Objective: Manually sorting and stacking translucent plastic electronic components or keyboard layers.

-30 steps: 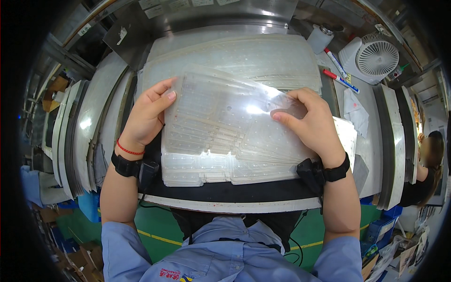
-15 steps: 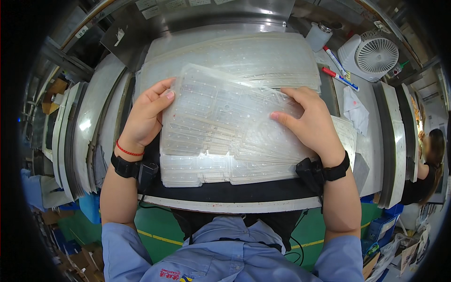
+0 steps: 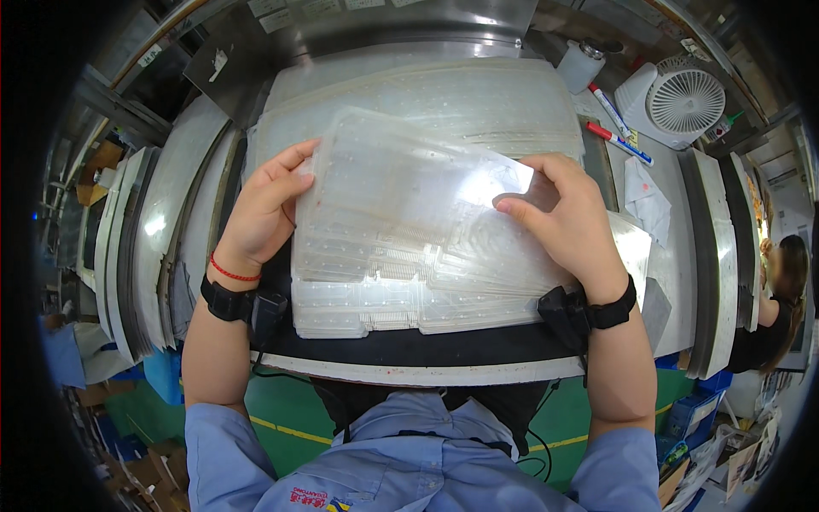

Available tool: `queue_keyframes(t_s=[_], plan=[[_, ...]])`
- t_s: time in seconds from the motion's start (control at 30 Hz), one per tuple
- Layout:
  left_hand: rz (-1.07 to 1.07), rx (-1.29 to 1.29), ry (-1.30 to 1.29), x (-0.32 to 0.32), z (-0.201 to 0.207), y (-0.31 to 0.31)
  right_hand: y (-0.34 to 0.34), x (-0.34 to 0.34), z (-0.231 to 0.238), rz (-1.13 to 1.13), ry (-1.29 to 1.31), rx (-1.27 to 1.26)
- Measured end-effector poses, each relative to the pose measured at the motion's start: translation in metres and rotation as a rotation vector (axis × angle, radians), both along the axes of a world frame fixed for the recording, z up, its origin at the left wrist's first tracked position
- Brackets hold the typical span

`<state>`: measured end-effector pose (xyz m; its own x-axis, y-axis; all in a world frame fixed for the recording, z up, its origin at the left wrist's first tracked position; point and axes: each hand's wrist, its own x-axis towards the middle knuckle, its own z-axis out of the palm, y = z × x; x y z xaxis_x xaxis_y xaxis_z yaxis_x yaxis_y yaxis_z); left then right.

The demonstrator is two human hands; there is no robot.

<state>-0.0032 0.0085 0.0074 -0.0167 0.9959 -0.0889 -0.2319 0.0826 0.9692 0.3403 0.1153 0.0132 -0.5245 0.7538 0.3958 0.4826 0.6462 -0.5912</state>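
Observation:
A clear plastic sheet [image 3: 409,162] with rounded corners is lifted at a tilt over a fanned stack of similar transparent sheets [image 3: 341,303]. My left hand [image 3: 271,200] pinches its left edge, thumb on top. My right hand [image 3: 559,209] has its fingers around the sheet's right corner, where a bright glare shows; thumb and forefinger are close to it. Rows of small dots and comb-like slots mark the stacked sheets beneath. Both wrists wear black straps with small devices.
Behind lies a larger pile of translucent sheets [image 3: 409,94]. To the right are a white fan [image 3: 678,102], a red-capped marker [image 3: 618,142], a bottle [image 3: 580,66] and a white cloth [image 3: 646,200]. Upright grey boards [image 3: 162,230] stand at the left. Another person [image 3: 781,299] is at far right.
The top sheet's right side has come up and away from the stack, and glare now crosses its corner. My right hand has shifted slightly; my left hand has barely moved.

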Motion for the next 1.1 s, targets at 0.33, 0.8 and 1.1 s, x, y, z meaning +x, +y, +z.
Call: queue_keyframes(t_s=[0.33,0.8,1.1], plan=[[-0.023,0.08,-0.002,-0.0044,-0.0026,-0.0025,-0.0003,0.0011,0.0024,-0.008,-0.012,-0.032],[0.064,0.013,0.092,-0.004,-0.0058,-0.0006,-0.0024,0.0004,0.0054,-0.049,0.033,-0.078],[0.12,0.265,0.579,-0.0032,0.0005,-0.0034,-0.0047,0.0015,0.0099,0.013,0.149,-0.016]])
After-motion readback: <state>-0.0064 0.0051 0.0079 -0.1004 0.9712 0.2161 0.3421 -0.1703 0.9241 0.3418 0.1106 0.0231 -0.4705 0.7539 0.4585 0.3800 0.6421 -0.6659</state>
